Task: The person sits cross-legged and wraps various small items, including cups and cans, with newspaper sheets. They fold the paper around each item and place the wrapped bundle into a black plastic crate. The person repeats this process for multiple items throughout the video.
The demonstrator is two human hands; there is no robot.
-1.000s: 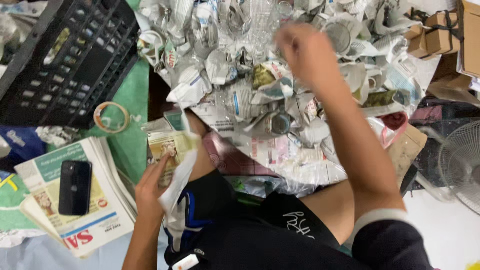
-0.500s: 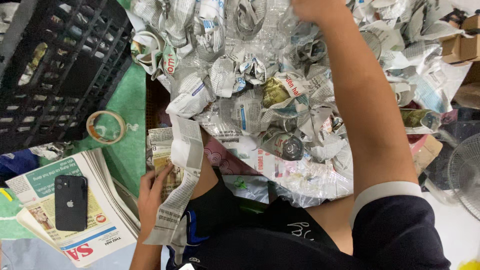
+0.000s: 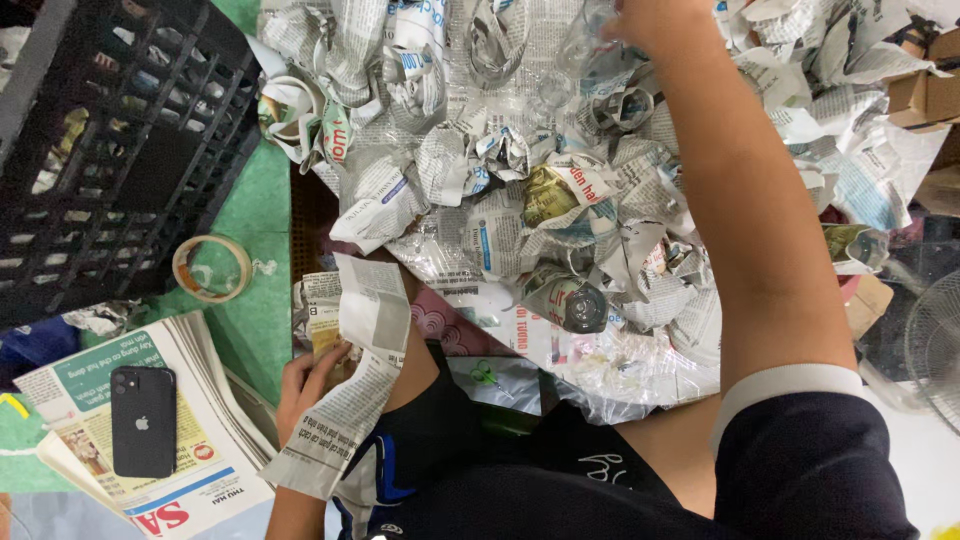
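My left hand [image 3: 305, 375] sits close to my lap, shut on a long torn sheet of newspaper [image 3: 360, 380] that hangs down over my dark clothes. My right arm stretches far out across a heap of crumpled newspaper bundles [image 3: 520, 190]. My right hand [image 3: 650, 18] is at the heap's far side, half cut off by the top edge, next to a clear glass [image 3: 575, 50]. Its fingers are hidden. A glass jar [image 3: 580, 305] wrapped in paper lies near the front of the heap.
A black plastic crate [image 3: 100, 150] stands at the left on a green mat [image 3: 255, 210], with a roll of tape [image 3: 212, 268] beside it. A black phone [image 3: 143, 420] lies on a stack of newspapers [image 3: 200, 480]. Cardboard boxes [image 3: 930, 95] and a fan [image 3: 935, 350] are at the right.
My right arm has reached farther out over the heap until the hand meets the top edge. My left hand has raised the newspaper sheet a little.
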